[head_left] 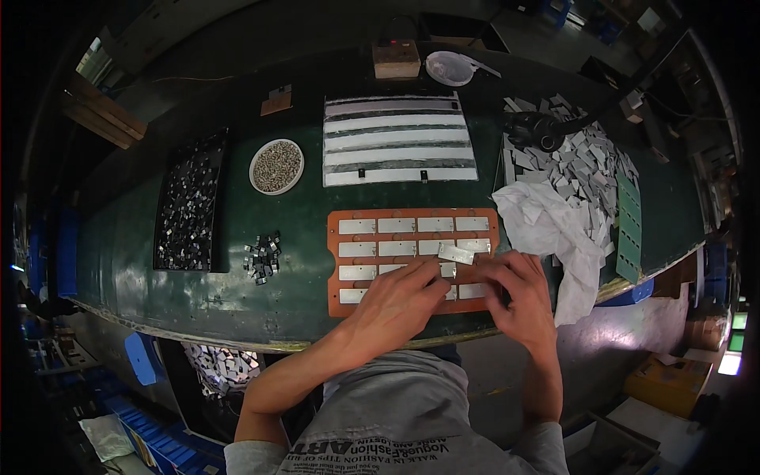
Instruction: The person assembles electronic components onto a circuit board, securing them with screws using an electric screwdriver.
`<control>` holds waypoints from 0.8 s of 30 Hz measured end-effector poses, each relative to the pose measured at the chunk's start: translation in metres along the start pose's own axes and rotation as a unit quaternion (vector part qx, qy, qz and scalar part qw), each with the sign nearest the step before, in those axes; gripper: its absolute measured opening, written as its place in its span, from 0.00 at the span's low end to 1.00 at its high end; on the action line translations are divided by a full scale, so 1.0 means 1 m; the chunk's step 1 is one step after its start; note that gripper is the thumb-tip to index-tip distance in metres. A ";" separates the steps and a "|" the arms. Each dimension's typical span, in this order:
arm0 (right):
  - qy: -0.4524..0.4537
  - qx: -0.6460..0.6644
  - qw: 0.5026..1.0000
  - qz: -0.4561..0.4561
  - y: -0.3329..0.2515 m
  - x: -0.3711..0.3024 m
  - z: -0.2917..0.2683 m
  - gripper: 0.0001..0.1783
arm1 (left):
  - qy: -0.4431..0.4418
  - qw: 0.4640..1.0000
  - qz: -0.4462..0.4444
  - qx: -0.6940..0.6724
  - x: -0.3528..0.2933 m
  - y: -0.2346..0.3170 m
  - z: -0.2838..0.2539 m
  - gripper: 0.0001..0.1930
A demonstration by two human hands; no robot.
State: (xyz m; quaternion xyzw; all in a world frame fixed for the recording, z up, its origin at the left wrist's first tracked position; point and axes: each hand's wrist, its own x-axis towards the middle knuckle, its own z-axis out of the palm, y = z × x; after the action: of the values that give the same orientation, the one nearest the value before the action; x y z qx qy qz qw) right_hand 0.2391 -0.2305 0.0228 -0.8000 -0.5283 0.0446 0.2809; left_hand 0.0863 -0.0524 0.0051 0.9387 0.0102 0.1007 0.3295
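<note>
An orange fixture tray [333, 237] lies before me, holding rows of flat silver metal plates [397, 226]. One loose metal plate [456, 253] sits askew over the second row, between my fingertips. My left hand [400, 299] reaches over the lower rows, its fingers curled together; what they hold, if anything, is hidden. At the tray's right side, my right hand [518, 294] has bent fingers, with the tips close to the loose plate's right end. Whether these fingertips grip the plate cannot be made out. Both hands cover part of the lower rows.
Left are a black tray of small dark parts [188, 210], a loose pile of them [262, 258] and a bowl of small metal pieces [276, 167]. A striped white board [396, 127] lies behind. Right are heaped grey plates [570, 150], a white cloth [554, 229] and a green strip [629, 229].
</note>
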 end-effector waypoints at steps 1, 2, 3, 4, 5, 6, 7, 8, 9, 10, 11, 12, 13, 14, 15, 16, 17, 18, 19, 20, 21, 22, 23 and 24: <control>0.029 0.017 0.999 0.006 -0.004 0.007 0.004 0.14 | 0.015 1.000 -0.011 -0.024 0.001 0.001 -0.001 0.08; 0.019 0.012 1.000 -0.004 -0.004 0.013 0.009 0.19 | 0.030 0.998 -0.022 -0.047 0.000 0.002 -0.003 0.10; 0.020 0.009 1.000 -0.002 -0.005 0.018 0.012 0.19 | 0.029 0.998 -0.019 -0.049 0.001 0.003 -0.004 0.10; 0.001 0.009 1.000 -0.007 -0.006 0.024 0.016 0.21 | 0.023 0.997 -0.033 -0.060 0.002 0.003 -0.004 0.12; -0.018 0.009 1.000 -0.011 -0.006 0.030 0.018 0.24 | 0.016 0.996 -0.047 -0.071 0.002 0.003 -0.005 0.14; -0.035 0.005 0.999 -0.033 -0.004 0.036 0.022 0.23 | 0.018 0.996 -0.049 -0.070 0.000 0.003 -0.006 0.14; -0.035 0.006 0.999 -0.035 -0.004 0.038 0.022 0.23 | 0.022 0.996 -0.055 -0.073 -0.001 0.003 -0.007 0.15; -0.046 0.015 0.998 -0.034 -0.004 0.040 0.021 0.22 | 0.027 0.995 -0.061 -0.077 -0.002 0.003 -0.007 0.17; -0.059 0.026 0.997 -0.036 -0.003 0.043 0.022 0.21 | 0.029 0.995 -0.064 -0.075 -0.003 0.002 -0.008 0.17; -0.061 0.027 0.997 -0.039 -0.003 0.045 0.022 0.21 | 0.033 0.994 -0.065 -0.077 -0.004 0.001 -0.008 0.17; -0.062 0.021 0.996 -0.054 -0.001 0.048 0.021 0.20 | 0.037 0.994 -0.065 -0.078 -0.005 0.000 -0.008 0.17; -0.063 0.012 0.996 -0.067 -0.001 0.050 0.020 0.19 | 0.038 0.994 -0.064 -0.080 -0.005 0.000 -0.008 0.17; -0.064 0.010 0.996 -0.066 -0.003 0.050 0.017 0.19 | 0.034 0.994 -0.062 -0.078 -0.004 -0.001 -0.008 0.17; -0.054 0.059 0.997 -0.012 -0.005 0.049 0.013 0.19 | 0.031 0.995 -0.059 -0.076 -0.004 -0.001 -0.008 0.17; -0.046 0.111 0.992 0.038 -0.008 0.049 0.011 0.20 | 0.033 0.995 -0.062 -0.075 -0.005 -0.003 -0.008 0.17; -0.023 0.161 0.985 0.060 -0.009 0.050 0.008 0.20 | 0.036 0.995 -0.061 -0.070 -0.006 -0.004 -0.008 0.17; 0.000 0.210 0.974 0.081 -0.007 0.048 0.004 0.20 | 0.040 0.995 -0.060 -0.065 -0.007 -0.006 -0.008 0.17; 0.044 0.215 0.973 0.072 0.005 0.036 0.005 0.18 | 0.040 0.995 -0.052 -0.072 -0.002 -0.002 -0.010 0.17; 0.029 0.285 0.949 0.131 0.007 0.028 0.008 0.16 | 0.042 0.996 -0.050 -0.066 0.000 0.000 -0.012 0.18; 0.013 0.352 0.917 0.190 0.008 0.020 0.010 0.15 | 0.045 0.996 -0.047 -0.061 0.003 0.001 -0.013 0.18; 0.029 0.346 0.919 0.185 0.010 0.014 0.016 0.13 | 0.047 0.996 -0.048 -0.062 0.006 0.002 -0.012 0.18; 0.027 0.344 0.920 0.185 0.011 0.009 0.017 0.13 | 0.049 0.996 -0.041 -0.060 0.010 0.002 -0.010 0.17; 0.039 0.280 0.942 0.183 0.010 0.006 0.018 0.13 | 0.051 0.997 -0.034 -0.057 0.014 0.003 -0.008 0.17; 0.050 0.217 0.958 0.179 0.009 0.005 0.019 0.12 | 0.052 0.996 -0.035 -0.057 0.017 0.002 -0.005 0.17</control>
State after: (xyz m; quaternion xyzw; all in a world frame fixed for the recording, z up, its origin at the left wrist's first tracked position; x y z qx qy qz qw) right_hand 0.2411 -0.2209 0.0033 -0.8027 -0.3397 0.1677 0.4606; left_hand 0.1023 -0.0490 0.0133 0.9109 0.0548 0.1385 0.3847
